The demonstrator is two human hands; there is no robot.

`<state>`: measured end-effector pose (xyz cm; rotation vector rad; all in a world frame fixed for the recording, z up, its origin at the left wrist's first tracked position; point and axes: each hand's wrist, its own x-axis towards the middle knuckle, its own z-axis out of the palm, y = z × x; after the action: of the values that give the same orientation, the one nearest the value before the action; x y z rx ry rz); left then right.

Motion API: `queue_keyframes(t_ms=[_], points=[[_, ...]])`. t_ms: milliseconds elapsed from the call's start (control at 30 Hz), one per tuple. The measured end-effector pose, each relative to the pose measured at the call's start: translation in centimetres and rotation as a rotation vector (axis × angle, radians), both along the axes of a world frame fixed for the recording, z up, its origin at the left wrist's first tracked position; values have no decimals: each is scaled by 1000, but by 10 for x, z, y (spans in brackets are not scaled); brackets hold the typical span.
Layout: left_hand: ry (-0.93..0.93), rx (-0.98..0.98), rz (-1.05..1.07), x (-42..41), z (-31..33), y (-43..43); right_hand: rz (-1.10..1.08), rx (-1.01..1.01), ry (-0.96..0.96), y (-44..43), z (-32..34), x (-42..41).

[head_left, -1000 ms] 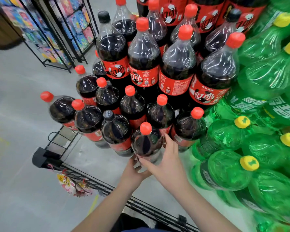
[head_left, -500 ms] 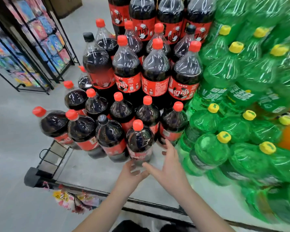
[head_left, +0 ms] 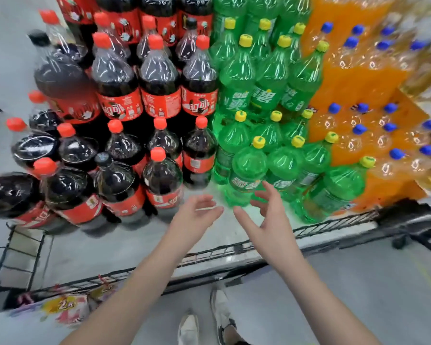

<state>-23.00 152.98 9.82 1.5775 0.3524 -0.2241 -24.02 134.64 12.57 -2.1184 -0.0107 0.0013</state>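
Hands, 2: L point(head_left: 197, 216), R point(head_left: 268, 215), empty by 1 green bottle point(head_left: 246, 168).

Cola bottles point(head_left: 162, 180) left, orange-drink bottles point(head_left: 353, 80) right, perhaps price tags point(head_left: 62, 307) below

My left grip point(head_left: 197, 215) and right grip point(head_left: 269, 217) hover above the shelf point(head_left: 224, 232), fingers loose, palms facing, nothing held. Front green bottle point(head_left: 246, 168) stands just beyond them; cola bottle point(head_left: 162, 178) to its left, orange bottles point(head_left: 358, 78) far right.

Front open: bare shelf strip point(head_left: 224, 236). Left blocked by cola bottle point(head_left: 163, 181), right by green soda bottle point(head_left: 246, 170); wire rail point(head_left: 334, 223) bounds near edge.
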Motion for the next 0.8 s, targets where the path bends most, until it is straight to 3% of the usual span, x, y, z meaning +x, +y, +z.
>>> queue_keyframes(t_ms=[400,800], points=[[-551,45,-575,-18,153,-181,-422,224,-331,-163,105,-109],[-749,-149,-827,-138,215,-434,-727,275,-522,-370,146,-274]])
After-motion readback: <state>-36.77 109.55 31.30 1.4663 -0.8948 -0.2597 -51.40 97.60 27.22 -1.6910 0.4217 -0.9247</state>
